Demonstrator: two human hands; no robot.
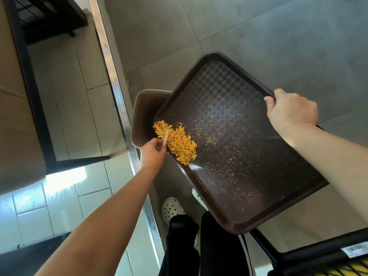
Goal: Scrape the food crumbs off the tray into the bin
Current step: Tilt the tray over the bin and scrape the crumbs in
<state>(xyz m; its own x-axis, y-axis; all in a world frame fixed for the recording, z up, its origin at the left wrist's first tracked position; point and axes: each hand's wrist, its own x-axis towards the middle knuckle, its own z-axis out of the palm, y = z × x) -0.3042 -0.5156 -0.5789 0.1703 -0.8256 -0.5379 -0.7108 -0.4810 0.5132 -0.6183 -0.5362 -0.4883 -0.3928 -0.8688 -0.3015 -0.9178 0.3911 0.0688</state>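
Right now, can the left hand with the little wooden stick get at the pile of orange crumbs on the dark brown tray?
Probably yes: the stick already touches the pile, nothing between.

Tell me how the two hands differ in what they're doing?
The left hand pinches a small wooden stick against the orange crumbs; the right hand grips the tray rim. The left works at the tray's low edge over the bin; the right holds the higher edge. Both are bare.
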